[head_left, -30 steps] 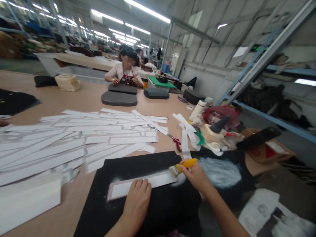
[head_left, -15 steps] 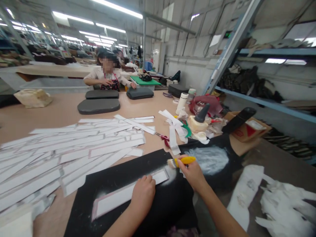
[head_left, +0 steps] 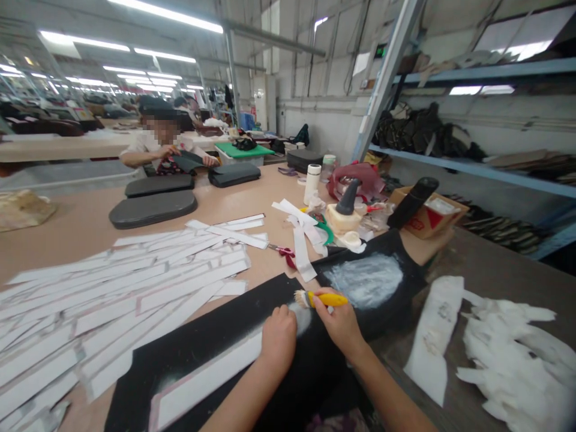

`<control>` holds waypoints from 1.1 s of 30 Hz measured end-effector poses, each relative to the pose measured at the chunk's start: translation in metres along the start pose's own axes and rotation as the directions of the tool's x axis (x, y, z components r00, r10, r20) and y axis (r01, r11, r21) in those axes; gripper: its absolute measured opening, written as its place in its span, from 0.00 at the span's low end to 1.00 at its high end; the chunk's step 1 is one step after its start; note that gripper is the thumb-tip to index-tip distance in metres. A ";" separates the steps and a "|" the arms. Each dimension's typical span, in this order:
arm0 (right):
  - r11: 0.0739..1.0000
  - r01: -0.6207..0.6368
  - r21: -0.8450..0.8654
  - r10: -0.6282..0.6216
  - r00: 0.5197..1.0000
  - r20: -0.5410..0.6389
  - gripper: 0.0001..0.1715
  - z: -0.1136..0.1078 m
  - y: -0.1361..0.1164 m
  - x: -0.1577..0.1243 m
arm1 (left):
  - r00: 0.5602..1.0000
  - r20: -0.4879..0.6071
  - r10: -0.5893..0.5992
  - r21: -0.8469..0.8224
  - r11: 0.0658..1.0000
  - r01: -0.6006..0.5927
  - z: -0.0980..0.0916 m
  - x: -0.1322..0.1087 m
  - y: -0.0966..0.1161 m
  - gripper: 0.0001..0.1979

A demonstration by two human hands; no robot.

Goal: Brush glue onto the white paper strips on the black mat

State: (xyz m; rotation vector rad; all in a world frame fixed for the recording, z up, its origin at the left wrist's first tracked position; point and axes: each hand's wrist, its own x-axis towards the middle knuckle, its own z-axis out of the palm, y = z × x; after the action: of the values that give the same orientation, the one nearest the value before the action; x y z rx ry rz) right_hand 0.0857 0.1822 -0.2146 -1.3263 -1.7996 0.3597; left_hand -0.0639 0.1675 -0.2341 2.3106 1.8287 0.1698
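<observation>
Right hand (head_left: 339, 324), grip shut around a yellow-handled brush (head_left: 328, 299); left hand (head_left: 279, 343), open on a white strip (head_left: 202, 378). Black sheet (head_left: 369, 315) on the bench (head_left: 63, 252), shelving (head_left: 472, 170) at two o'clock.

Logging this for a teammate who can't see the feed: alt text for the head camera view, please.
A right hand grips a yellow-handled bristle brush over a black sheet, while a left hand rests on a long white strip lying on that sheet. Loose white strips cover a tan worktable, and a co-worker sits beyond them.
</observation>
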 end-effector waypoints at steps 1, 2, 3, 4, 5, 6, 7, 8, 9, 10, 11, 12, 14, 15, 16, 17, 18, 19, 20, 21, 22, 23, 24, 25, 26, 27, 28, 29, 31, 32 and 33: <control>1.000 -0.004 0.007 0.004 1.000 0.003 0.10 0.001 0.001 -0.001 | 1.000 -0.002 -0.002 -0.004 1.000 0.002 0.001 0.000 0.000 0.13; 1.000 -0.005 0.012 0.005 1.000 0.001 0.10 0.003 0.003 -0.001 | 1.000 -0.005 -0.006 -0.010 1.000 0.006 0.002 -0.001 0.000 0.13; 1.000 -0.001 0.016 0.002 1.000 -0.008 0.11 0.005 0.004 -0.002 | 1.000 -0.010 -0.011 -0.020 1.000 0.011 0.003 -0.002 -0.002 0.13; 1.000 0.004 0.023 -0.003 1.000 -0.020 0.11 0.007 0.006 -0.003 | 1.000 -0.016 -0.019 -0.033 0.999 0.019 0.004 -0.002 -0.004 0.12; 0.999 0.011 0.036 -0.010 0.999 -0.032 0.11 0.009 0.007 -0.004 | 0.999 -0.021 -0.031 -0.051 0.998 0.030 0.004 -0.003 -0.006 0.12; 0.998 0.017 0.059 -0.014 0.999 -0.041 0.11 0.012 0.008 -0.005 | 0.999 -0.026 -0.046 -0.073 0.996 0.044 0.005 -0.003 -0.009 0.12; 0.996 0.016 0.092 -0.013 0.999 -0.040 0.12 0.014 0.008 -0.006 | 0.998 -0.026 -0.063 -0.099 0.993 0.060 0.005 -0.003 -0.013 0.11; 0.991 0.014 0.130 -0.011 1.000 -0.027 0.12 0.017 0.009 -0.007 | 0.996 -0.023 -0.081 -0.128 0.989 0.077 0.005 -0.002 -0.016 0.11; 0.986 0.011 0.166 -0.011 1.000 0.000 0.13 0.021 0.009 -0.009 | 0.995 -0.018 -0.099 -0.160 0.983 0.094 0.005 -0.002 -0.019 0.11; 0.981 0.010 0.196 -0.016 0.999 0.031 0.14 0.025 0.009 -0.012 | 0.993 -0.011 -0.115 -0.193 0.975 0.110 0.005 -0.001 -0.022 0.10; 0.977 0.011 0.214 -0.024 0.998 0.060 0.16 0.029 0.009 -0.014 | 0.992 -0.005 -0.129 -0.226 0.966 0.125 0.004 -0.001 -0.025 0.10; 0.975 0.015 0.221 -0.034 0.996 0.082 0.17 0.034 0.009 -0.017 | 0.990 0.000 -0.142 -0.258 0.956 0.137 0.004 0.000 -0.027 0.10; 0.975 0.025 0.222 -0.047 0.994 0.098 0.19 0.043 0.009 -0.022 | 0.987 0.008 -0.162 -0.322 0.934 0.156 0.004 0.000 -0.031 0.09; 0.975 0.022 0.223 -0.046 0.994 0.100 0.20 0.047 0.010 -0.024 | 0.985 0.011 -0.169 -0.353 0.921 0.162 0.004 0.001 -0.033 0.09; 0.974 0.020 0.225 -0.044 0.994 0.102 0.21 0.051 0.011 -0.026 | 0.985 0.013 -0.173 -0.385 0.908 0.165 0.005 0.001 -0.034 0.09; 0.974 0.021 0.223 -0.046 0.993 0.108 0.21 0.054 0.011 -0.028 | 0.984 0.014 -0.176 -0.417 0.894 0.165 0.005 0.001 -0.036 0.09; 0.977 0.029 0.211 -0.055 0.991 0.119 0.21 0.056 0.012 -0.029 | 0.984 0.013 -0.177 -0.448 0.879 0.164 0.006 0.002 -0.037 0.08; 0.983 0.045 0.180 -0.069 0.989 0.132 0.21 0.058 0.013 -0.030 | 0.984 0.010 -0.179 -0.480 0.863 0.162 0.007 0.002 -0.039 0.08; 0.989 0.069 0.131 -0.088 0.985 0.146 0.20 0.059 0.014 -0.031 | 0.983 0.007 -0.181 -0.510 0.845 0.159 0.007 0.002 -0.041 0.08; 0.993 0.097 0.069 -0.107 0.981 0.161 0.19 0.060 0.015 -0.031 | 0.983 0.003 -0.185 -0.541 0.826 0.157 0.008 0.002 -0.044 0.08; 0.992 0.126 0.003 -0.124 0.977 0.174 0.18 0.060 0.016 -0.032 | 0.982 -0.001 -0.191 -0.572 0.805 0.156 0.008 0.001 -0.046 0.08; 0.987 0.151 -0.058 -0.138 0.974 0.182 0.17 0.059 0.016 -0.032 | 0.980 -0.003 -0.198 -0.602 0.783 0.156 0.008 0.001 -0.050 0.08; 0.980 0.168 -0.104 -0.148 0.972 0.184 0.17 0.059 0.015 -0.032 | 0.979 -0.005 -0.205 -0.632 0.759 0.156 0.008 0.000 -0.053 0.09; 0.975 0.179 -0.132 -0.155 0.972 0.175 0.17 0.058 0.014 -0.032 | 0.977 -0.006 -0.212 -0.660 0.735 0.155 0.008 -0.001 -0.057 0.09; 0.971 0.188 -0.146 -0.164 0.973 0.159 0.17 0.057 0.012 -0.031 | 0.975 -0.008 -0.220 -0.686 0.711 0.155 0.007 -0.002 -0.060 0.09; 0.969 0.199 -0.148 -0.180 0.974 0.137 0.17 0.057 0.009 -0.031 | 0.974 -0.011 -0.228 -0.707 0.690 0.154 0.006 -0.002 -0.062 0.10; 0.966 0.216 -0.140 -0.201 0.973 0.116 0.17 0.057 0.006 -0.031 | 0.972 -0.014 -0.234 -0.725 0.672 0.151 0.005 -0.003 -0.064 0.10; 0.963 0.237 -0.127 -0.226 0.969 0.100 0.16 0.058 0.002 -0.031 | 0.971 -0.020 -0.238 -0.740 0.657 0.146 0.004 -0.004 -0.065 0.10; 0.955 0.280 -0.098 -0.271 0.957 0.101 0.13 0.061 -0.006 -0.032 | 0.970 -0.038 -0.240 -0.763 0.634 0.127 0.002 -0.005 -0.064 0.09; 0.953 0.291 -0.089 -0.280 0.952 0.122 0.11 0.063 -0.009 -0.033 | 0.969 -0.049 -0.240 -0.771 0.626 0.116 0.002 -0.006 -0.063 0.09; 0.954 0.288 -0.089 -0.274 0.951 0.143 0.09 0.066 -0.012 -0.034 | 0.969 -0.061 -0.240 -0.780 0.618 0.104 0.001 -0.007 -0.062 0.08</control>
State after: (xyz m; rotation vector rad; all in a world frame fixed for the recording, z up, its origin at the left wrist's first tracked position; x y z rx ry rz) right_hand 0.0304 0.1638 -0.2618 -1.1181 -2.1111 0.1965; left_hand -0.1244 0.1747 -0.2484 1.5209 1.5637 0.9415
